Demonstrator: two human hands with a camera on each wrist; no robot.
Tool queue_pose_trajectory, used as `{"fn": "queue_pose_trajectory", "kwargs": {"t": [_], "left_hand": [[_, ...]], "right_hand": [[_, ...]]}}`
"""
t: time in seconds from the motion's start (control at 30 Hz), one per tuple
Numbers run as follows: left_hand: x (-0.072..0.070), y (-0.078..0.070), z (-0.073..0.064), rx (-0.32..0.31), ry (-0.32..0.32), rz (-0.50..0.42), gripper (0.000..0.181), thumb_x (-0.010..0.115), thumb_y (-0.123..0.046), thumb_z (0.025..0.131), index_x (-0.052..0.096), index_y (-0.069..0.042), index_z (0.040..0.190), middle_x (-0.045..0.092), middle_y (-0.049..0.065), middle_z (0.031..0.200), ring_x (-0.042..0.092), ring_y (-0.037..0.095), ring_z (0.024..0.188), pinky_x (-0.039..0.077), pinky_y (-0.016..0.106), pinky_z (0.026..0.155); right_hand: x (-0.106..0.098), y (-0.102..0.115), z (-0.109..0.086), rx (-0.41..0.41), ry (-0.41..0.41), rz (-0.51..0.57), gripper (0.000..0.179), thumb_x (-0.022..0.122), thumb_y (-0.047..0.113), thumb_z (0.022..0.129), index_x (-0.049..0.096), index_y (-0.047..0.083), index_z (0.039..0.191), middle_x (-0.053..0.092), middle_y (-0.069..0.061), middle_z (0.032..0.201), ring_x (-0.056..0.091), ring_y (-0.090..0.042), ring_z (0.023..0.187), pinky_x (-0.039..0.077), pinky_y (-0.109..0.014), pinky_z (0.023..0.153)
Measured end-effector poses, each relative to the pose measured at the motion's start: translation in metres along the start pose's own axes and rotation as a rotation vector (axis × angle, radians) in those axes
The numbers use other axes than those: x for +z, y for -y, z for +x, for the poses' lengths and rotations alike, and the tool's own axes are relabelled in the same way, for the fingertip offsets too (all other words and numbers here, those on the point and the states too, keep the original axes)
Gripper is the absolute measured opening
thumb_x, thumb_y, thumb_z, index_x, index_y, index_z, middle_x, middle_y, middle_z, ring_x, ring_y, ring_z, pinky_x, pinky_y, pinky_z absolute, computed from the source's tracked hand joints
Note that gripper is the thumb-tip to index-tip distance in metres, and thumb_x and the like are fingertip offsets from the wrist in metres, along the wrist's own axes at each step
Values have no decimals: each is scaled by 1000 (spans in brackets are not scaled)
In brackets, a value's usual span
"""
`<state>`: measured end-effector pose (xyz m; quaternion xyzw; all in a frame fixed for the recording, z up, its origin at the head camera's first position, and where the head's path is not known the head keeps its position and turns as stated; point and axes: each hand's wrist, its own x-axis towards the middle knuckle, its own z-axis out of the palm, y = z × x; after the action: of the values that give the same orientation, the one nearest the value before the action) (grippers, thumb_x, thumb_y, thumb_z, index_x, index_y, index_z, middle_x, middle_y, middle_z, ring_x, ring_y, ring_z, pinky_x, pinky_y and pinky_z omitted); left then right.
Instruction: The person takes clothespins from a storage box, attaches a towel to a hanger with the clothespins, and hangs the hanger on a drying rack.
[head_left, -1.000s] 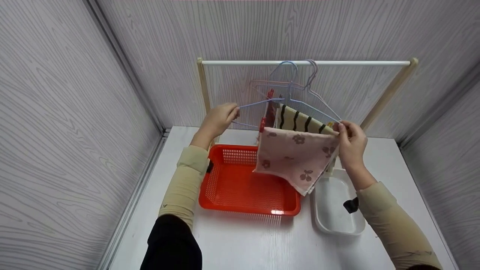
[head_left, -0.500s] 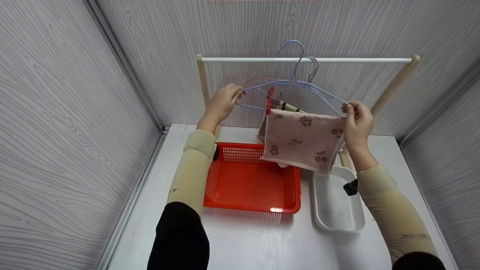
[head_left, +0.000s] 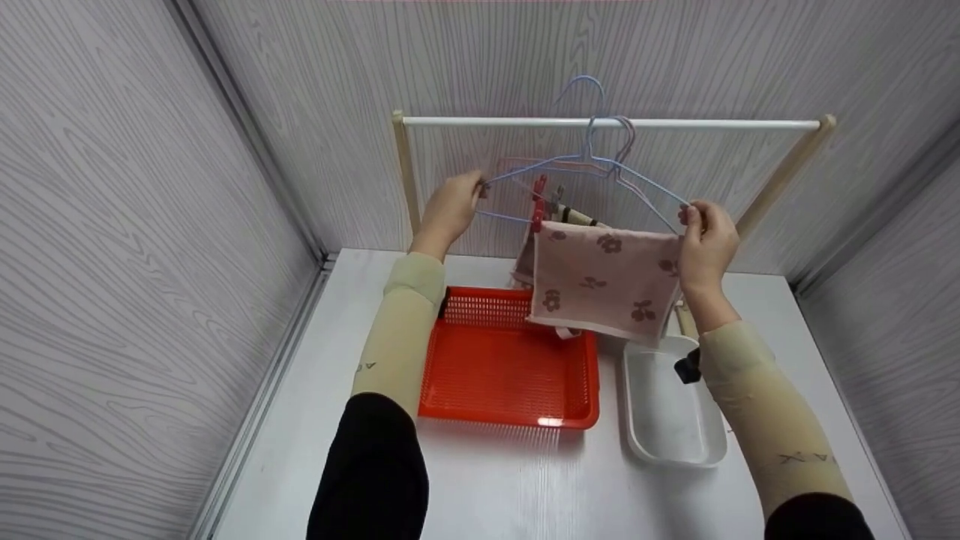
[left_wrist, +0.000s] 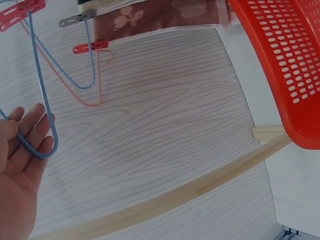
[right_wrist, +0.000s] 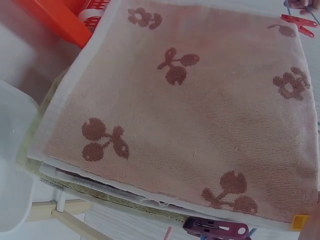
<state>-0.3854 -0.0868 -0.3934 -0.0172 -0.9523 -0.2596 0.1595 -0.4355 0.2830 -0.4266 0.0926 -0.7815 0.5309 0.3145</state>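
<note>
Between both hands is a blue wire hanger (head_left: 652, 184), its hook rising above the rail. My left hand (head_left: 451, 208) holds its left corner; in the left wrist view the fingers curl round the blue wire. My right hand (head_left: 709, 241) pinches the right corner, beside the top edge of a pink towel (head_left: 604, 277) patterned with flowers and cherries. The towel hangs from the hanger's lower wire, with a red clip (head_left: 538, 220) at its left corner. By the right fingers, a yellow clip (right_wrist: 300, 222) grips its other corner.
A white rail (head_left: 487, 121) on wooden posts carries a pink hanger (head_left: 628, 135) behind, bearing clipped towels, one a striped towel (head_left: 577, 217). A purple clip (right_wrist: 215, 228) is on a rear towel. Below stand a red basket (head_left: 502, 421) and a white tray (head_left: 677, 463).
Both hands have lifted the blue hanger and pink towel, bringing the hook above the rail and the towel across most of the striped one. Over the last half second they shift only slightly.
</note>
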Motion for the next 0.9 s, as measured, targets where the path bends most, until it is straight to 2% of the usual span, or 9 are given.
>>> {"fn": "queue_pose_trajectory", "kwargs": {"t": [0.1, 0.27, 0.4, 0.5, 0.77, 0.9], "left_hand": [[4, 1, -1, -4, -18, 46, 26, 50, -16, 114, 72, -5, 120, 76, 11, 117, 73, 26, 111, 57, 40, 99], [9, 1, -4, -26, -43, 104, 26, 55, -16, 112, 75, -7, 125, 73, 12, 122, 71, 26, 116, 57, 39, 103], [14, 2, -6, -8, -66, 96, 25, 58, -14, 110, 75, -5, 126, 76, 12, 126, 72, 27, 120, 57, 39, 105], [18, 2, -7, 16, -93, 92, 23, 58, -12, 110, 75, -3, 124, 77, 13, 123, 74, 28, 117, 58, 40, 101], [22, 3, -8, 4, -138, 99, 21, 59, -12, 109, 76, -3, 119, 80, 13, 117, 76, 28, 110, 60, 41, 96], [23, 5, -8, -2, -121, 98, 23, 57, -13, 110, 75, -3, 122, 78, 13, 120, 75, 28, 113, 60, 41, 98]], "right_hand": [[0, -1, 0, 24, 15, -30, 22, 58, 7, 109, 71, -12, 107, 73, -27, 104, 50, 18, 84, 43, -9, 83], [-3, -3, -3, 65, 45, -79, 23, 59, 9, 109, 72, -10, 110, 74, -25, 106, 48, 18, 83, 42, -10, 83], [-5, -7, -9, 101, 73, -92, 24, 58, 10, 110, 72, -10, 113, 75, -25, 108, 49, 18, 81, 44, -9, 81], [-6, -10, -14, 116, 81, -90, 25, 57, 9, 110, 72, -11, 115, 75, -25, 109, 51, 16, 81, 44, -8, 80], [-6, -8, -19, 107, 62, -82, 25, 60, 10, 109, 74, -10, 111, 76, -24, 105, 50, 17, 78, 42, -9, 76], [-6, -6, -21, 78, 46, -87, 24, 62, 10, 108, 75, -10, 108, 77, -24, 101, 48, 18, 74, 40, -8, 73]]}}
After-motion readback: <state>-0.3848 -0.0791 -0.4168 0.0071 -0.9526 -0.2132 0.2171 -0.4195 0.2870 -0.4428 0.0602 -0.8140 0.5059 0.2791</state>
